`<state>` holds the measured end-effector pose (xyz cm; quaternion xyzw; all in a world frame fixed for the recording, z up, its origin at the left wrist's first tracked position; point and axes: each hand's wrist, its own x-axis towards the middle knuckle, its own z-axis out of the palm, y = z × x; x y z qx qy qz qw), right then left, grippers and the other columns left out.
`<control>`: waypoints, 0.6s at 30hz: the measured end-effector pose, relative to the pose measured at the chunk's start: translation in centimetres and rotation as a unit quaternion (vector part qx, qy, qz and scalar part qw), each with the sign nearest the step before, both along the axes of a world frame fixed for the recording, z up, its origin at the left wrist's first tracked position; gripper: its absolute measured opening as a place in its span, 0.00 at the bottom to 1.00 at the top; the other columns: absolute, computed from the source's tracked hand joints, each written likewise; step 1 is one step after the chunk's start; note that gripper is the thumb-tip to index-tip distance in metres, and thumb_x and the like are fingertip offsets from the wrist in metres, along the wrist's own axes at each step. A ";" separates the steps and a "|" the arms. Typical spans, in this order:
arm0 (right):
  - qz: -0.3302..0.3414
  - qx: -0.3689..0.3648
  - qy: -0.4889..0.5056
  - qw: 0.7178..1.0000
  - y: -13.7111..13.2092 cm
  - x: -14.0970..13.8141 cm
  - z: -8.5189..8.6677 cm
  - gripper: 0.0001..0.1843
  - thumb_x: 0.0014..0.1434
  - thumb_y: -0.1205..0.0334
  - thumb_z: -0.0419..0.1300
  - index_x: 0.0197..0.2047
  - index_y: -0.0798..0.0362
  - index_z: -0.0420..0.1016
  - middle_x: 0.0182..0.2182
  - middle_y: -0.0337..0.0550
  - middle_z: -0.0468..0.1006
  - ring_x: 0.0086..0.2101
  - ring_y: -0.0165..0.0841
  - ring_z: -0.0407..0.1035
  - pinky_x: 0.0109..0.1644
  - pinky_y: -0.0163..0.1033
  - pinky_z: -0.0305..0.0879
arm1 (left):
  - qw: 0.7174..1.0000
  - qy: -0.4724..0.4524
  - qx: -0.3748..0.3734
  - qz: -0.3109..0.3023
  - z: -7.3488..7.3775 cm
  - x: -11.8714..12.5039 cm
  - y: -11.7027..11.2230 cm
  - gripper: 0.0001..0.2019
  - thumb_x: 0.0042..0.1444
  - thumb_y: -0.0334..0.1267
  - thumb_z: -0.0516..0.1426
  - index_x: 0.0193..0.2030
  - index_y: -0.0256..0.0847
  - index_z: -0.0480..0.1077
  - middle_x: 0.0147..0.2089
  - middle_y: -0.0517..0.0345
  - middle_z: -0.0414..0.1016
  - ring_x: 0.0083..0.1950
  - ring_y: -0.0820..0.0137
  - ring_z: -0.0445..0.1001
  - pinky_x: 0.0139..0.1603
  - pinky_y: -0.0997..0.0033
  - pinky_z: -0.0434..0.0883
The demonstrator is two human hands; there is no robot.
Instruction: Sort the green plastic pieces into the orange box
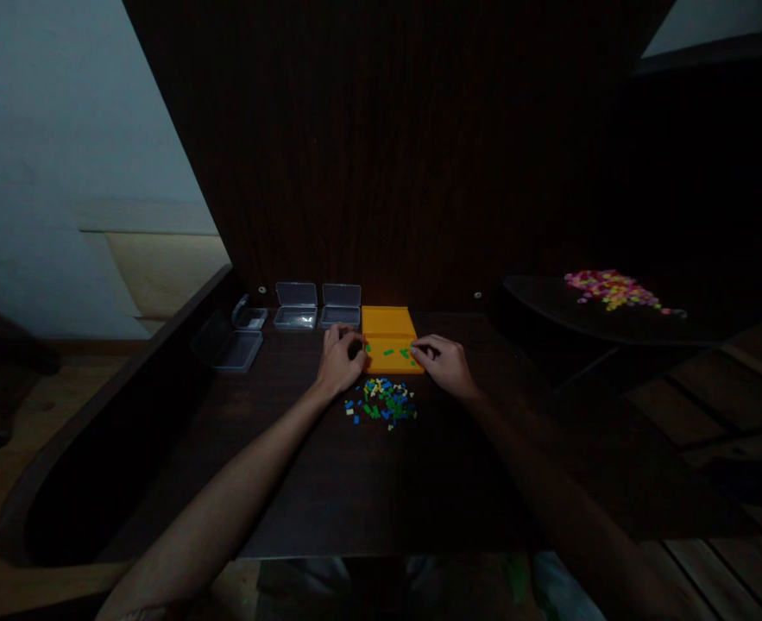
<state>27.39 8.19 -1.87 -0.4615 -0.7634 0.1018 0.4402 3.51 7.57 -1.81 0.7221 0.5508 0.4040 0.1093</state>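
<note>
An orange open case (388, 328) lies on the dark table, with a few small green pieces on its near half. My left hand (339, 362) rests at the case's left edge, fingers curled and pinched together. My right hand (443, 362) is at the case's right edge, fingertips pinched at a green piece. What either pinch holds is too small to make out. Just in front of the case lies a heap of small blue, green, yellow and white pieces (381, 404).
Clear plastic boxes with open lids stand at the back left: two side by side (317, 306) and one nearer the table's left rim (236, 347). A pile of pink and yellow pieces (610, 289) lies on a dark side surface at the right. A dark wooden panel rises behind.
</note>
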 end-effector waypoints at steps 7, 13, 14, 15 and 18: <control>0.012 0.001 -0.009 1.000 0.0 -0.2 -0.1 0.10 0.59 0.58 0.60 0.33 0.54 0.79 0.27 0.42 0.75 0.23 0.28 0.61 0.28 0.34 0.60 | 0.985 0.159 0.052 -0.028 0.7 0.3 -1.5 0.13 0.54 0.40 0.59 0.44 0.38 0.74 0.60 0.45 0.62 0.58 0.51 0.61 0.60 0.50 0.66; 0.013 0.008 -0.001 1.000 0.1 -0.2 -0.4 0.09 0.58 0.60 0.60 0.33 0.54 0.80 0.26 0.42 0.75 0.23 0.29 0.61 0.28 0.34 0.60 | 0.977 0.207 0.038 -0.044 0.6 0.4 -1.3 0.18 0.59 0.48 0.56 0.49 0.38 0.74 0.62 0.43 0.61 0.60 0.50 0.60 0.58 0.47 0.66; 0.013 0.008 0.000 1.000 0.1 -0.2 -0.4 0.09 0.58 0.60 0.60 0.33 0.54 0.80 0.27 0.42 0.75 0.23 0.29 0.62 0.28 0.34 0.60 | 0.976 0.209 0.035 -0.049 0.6 0.4 -1.2 0.19 0.60 0.49 0.56 0.50 0.38 0.74 0.62 0.43 0.62 0.60 0.50 0.60 0.58 0.47 0.66; 0.014 0.005 0.001 1.000 0.1 -0.3 -0.4 0.09 0.58 0.61 0.60 0.33 0.54 0.80 0.27 0.42 0.76 0.23 0.29 0.62 0.28 0.34 0.60 | 0.976 0.210 0.032 -0.053 0.5 0.3 -1.2 0.19 0.60 0.49 0.56 0.50 0.38 0.74 0.62 0.44 0.63 0.60 0.50 0.60 0.58 0.47 0.67; 0.018 -0.004 -0.005 1.000 0.5 -0.3 -0.1 0.09 0.58 0.62 0.59 0.34 0.54 0.81 0.30 0.44 0.78 0.24 0.29 0.64 0.29 0.34 0.62 | 0.978 0.199 0.028 -0.063 0.2 0.2 -1.0 0.18 0.59 0.48 0.56 0.49 0.39 0.74 0.60 0.45 0.64 0.60 0.52 0.61 0.59 0.48 0.66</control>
